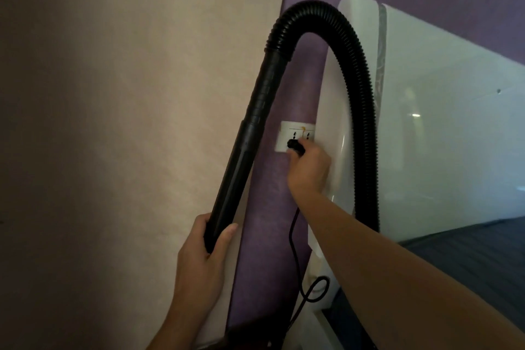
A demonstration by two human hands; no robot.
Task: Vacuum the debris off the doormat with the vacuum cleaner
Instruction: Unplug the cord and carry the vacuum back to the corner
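1. The left hand (203, 258) grasps the lower end of the black vacuum wand (241, 156); its ribbed hose (355, 88) arches overhead.
2. The right hand (308, 170) grips the black plug (294, 145) at the white wall socket (282, 133); the cord (290, 236) hangs below.

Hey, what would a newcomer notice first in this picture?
The black vacuum hose arches across the middle, its rigid tube gripped low by the left hand. Just right of it, the right hand holds a black plug at the white socket on the purple wall.
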